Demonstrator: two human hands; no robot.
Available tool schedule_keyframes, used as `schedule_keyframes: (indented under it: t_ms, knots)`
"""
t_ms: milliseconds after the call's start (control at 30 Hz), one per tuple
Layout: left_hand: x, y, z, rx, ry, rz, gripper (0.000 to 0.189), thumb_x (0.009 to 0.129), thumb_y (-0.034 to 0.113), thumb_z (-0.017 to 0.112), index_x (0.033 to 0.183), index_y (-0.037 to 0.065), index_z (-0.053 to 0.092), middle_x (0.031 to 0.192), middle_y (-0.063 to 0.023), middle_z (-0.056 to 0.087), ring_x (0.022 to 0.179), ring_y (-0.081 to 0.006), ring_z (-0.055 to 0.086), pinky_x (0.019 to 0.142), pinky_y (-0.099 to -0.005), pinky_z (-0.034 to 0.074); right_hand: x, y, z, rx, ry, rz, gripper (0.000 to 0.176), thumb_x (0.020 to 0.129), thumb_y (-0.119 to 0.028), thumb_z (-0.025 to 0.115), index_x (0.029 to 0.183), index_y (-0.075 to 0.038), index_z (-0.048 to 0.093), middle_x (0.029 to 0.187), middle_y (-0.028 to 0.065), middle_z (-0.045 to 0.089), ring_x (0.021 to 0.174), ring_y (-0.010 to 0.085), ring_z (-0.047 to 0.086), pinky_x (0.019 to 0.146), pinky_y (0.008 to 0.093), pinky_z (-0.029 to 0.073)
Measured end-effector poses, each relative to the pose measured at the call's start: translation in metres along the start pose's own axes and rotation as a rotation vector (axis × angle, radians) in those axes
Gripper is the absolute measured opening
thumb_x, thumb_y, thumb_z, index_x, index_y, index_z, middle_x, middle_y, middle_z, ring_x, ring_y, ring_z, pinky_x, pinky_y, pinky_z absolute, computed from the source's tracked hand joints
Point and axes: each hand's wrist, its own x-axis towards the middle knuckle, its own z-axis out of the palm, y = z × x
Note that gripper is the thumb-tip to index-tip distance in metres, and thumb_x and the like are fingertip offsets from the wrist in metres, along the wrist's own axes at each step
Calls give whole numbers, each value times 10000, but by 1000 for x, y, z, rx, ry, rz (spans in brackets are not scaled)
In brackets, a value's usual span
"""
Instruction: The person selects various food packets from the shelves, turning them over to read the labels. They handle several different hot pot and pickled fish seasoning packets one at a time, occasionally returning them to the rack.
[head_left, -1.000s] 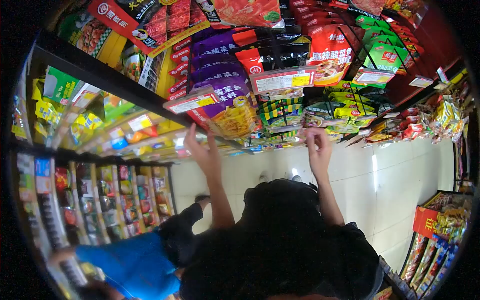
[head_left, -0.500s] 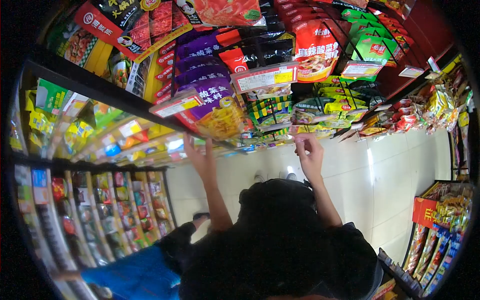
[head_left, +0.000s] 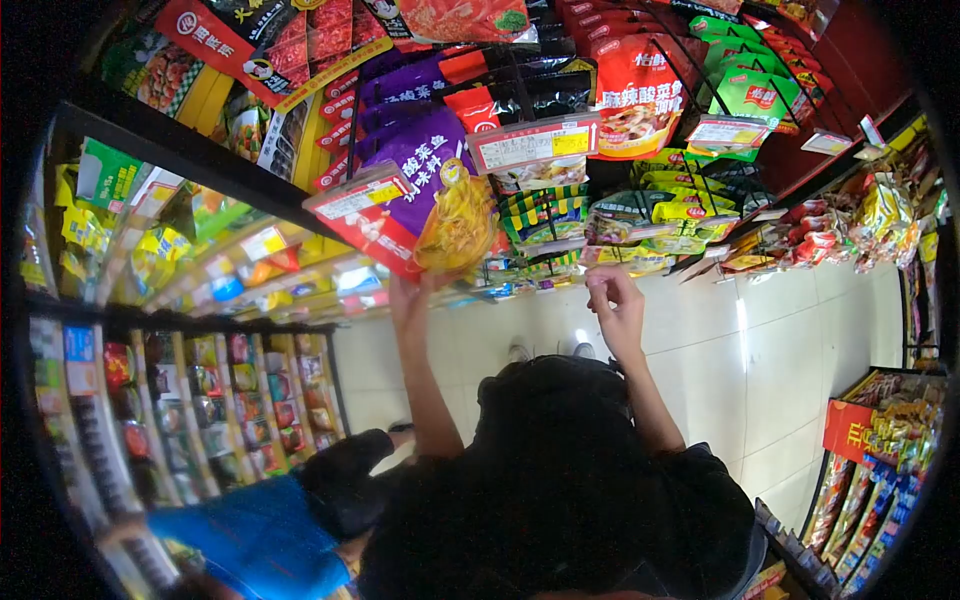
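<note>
A purple and red seasoning packet (head_left: 435, 200), with a picture of a yellow dish on its front, hangs at the front of a shelf rack, tilted outward. My left hand (head_left: 408, 294) is at the packet's lower edge and appears to grip it; the fingers are mostly hidden behind the packet and blurred. A price tag (head_left: 360, 198) partly covers the packet's left side. To the right, my right hand (head_left: 618, 298) is raised with its fingers curled together, and nothing shows in them. Just above it hang small yellow and green packets (head_left: 625, 260).
More packets hang along the rack, among them a red one (head_left: 640, 95) and green ones (head_left: 755, 98). Shelves of packaged goods (head_left: 200, 400) line the left. At lower left is a person in a blue top (head_left: 250, 535). Pale floor tiles (head_left: 700, 370) lie below.
My left hand has risen to the purple packet's lower edge. The packet has swung outward and shows more of its front. My right hand has hardly moved. The person in blue has shifted slightly.
</note>
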Motion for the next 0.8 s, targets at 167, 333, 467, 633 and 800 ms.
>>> schedule_keyframes:
  t_ms: [167, 333, 467, 633, 800]
  knots:
    - [20, -2, 5, 68, -157, 45, 602, 957, 160, 728, 1442, -33, 428, 1344, -133, 599, 1259, -231, 567, 1036, -395, 524, -3, 6, 5, 30, -21, 16, 92, 976, -82, 671, 1040, -16, 677, 906, 56, 655, 644, 85, 580, 588, 246, 499]
    - [23, 13, 14, 64, -25, -131, 539, 931, 161, 752, 1377, -31, 518, 1268, -109, 647, 1127, -204, 633, 938, -360, 541, -7, 4, 5, 50, -30, 33, 93, 978, -82, 670, 1046, -21, 684, 889, 52, 642, 644, 79, 571, 583, 247, 492]
    - [10, 15, 15, 130, 115, -37, 453, 923, 125, 744, 1319, -27, 583, 1206, -90, 687, 1095, -193, 630, 945, -335, 495, -8, 7, 0, 38, -20, 20, 104, 979, -82, 665, 1063, -22, 681, 888, 52, 638, 651, 82, 577, 585, 245, 500]
    - [-26, 38, 2, 209, 200, 13, 425, 934, 209, 743, 1260, -35, 620, 1185, -71, 689, 1087, -202, 632, 979, -354, 473, -9, 12, -5, 79, 21, 32, 117, 979, -86, 663, 1074, -21, 681, 917, 59, 653, 669, 89, 597, 587, 250, 516]
    - [-39, 37, -23, 196, 138, 50, 455, 919, 257, 769, 1243, -25, 617, 1145, -66, 685, 1068, -194, 632, 948, -337, 474, -6, 17, 0, 108, -21, 95, 119, 979, -92, 660, 1072, -20, 683, 943, 57, 681, 684, 90, 627, 581, 248, 516]
